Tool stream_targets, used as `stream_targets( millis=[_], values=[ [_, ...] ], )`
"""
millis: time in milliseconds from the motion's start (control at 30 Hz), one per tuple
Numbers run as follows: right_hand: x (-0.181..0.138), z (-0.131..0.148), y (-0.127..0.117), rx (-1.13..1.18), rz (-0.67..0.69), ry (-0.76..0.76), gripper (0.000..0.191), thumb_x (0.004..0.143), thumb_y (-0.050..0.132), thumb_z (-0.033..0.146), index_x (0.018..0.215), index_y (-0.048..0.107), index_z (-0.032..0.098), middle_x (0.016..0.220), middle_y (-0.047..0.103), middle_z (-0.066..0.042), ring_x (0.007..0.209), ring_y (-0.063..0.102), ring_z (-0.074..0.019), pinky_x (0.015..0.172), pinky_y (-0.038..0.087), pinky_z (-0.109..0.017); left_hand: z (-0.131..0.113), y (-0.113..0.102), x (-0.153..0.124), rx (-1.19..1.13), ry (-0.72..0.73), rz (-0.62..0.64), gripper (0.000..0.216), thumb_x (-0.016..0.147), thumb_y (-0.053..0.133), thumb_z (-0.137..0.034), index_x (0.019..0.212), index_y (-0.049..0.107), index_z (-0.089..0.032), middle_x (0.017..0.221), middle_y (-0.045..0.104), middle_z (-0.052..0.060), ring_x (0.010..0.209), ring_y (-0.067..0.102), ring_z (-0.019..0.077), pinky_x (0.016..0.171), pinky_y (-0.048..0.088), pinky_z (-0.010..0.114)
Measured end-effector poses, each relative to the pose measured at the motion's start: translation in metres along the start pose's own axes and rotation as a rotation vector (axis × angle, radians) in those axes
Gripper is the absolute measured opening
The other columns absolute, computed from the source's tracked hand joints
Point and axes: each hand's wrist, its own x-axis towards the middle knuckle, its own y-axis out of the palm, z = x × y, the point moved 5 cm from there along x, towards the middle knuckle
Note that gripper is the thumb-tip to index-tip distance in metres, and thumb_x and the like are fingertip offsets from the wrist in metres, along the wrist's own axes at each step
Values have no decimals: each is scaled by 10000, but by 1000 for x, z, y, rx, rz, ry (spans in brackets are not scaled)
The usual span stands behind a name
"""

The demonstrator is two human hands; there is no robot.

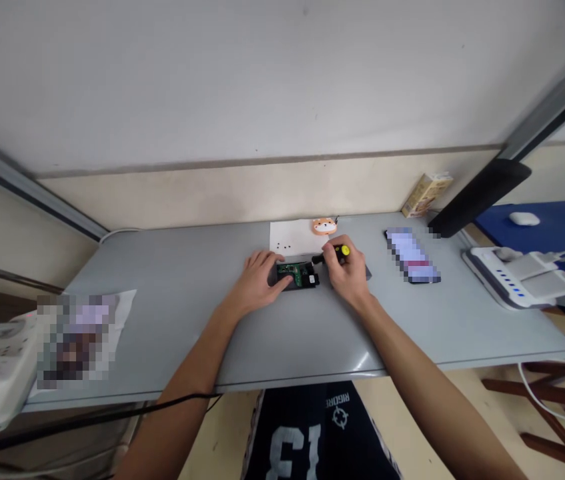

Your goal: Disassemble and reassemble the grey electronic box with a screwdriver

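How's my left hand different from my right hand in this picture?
The left hand is spread, its thumb reaching over the green circuit board; the right hand is curled around a black screwdriver with a yellow end. The left hand is at the board's left end, the right hand off its right end. Both are bare and over the gray desk.

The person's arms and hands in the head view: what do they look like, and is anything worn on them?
The left hand and right hand are ungloved, and the forearms show no sleeves, watch or bracelet. Below, a dark garment carries large pale numerals and a round emblem.
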Motion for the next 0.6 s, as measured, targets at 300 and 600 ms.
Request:
stream_targets(
  millis=[300, 600],
  values=[
    [-5, 3, 22, 46, 170, -13, 245, 973, 564, 442, 925, 634, 212, 834, 666, -19, 700, 565, -141, 653, 453, -258, 6, 11, 3, -14, -67, -8, 217, 1057, 387, -294, 1046, 585, -208, 1096, 621, 71, 1073, 535, 248, 988, 418, 436],
    [-4, -9, 7, 13, -5, 53, 287, 975, 539, 465, 860, 602, 210, 649, 527, 38, 589, 458, -126, 590, 388, -259, 51, -94, -100, 280, -401, -483, 241, 995, 455, -324, 1144, 600, -201, 1158, 621, 94, 1187, 547, 293, 1087, 387, 492]
  ],
)
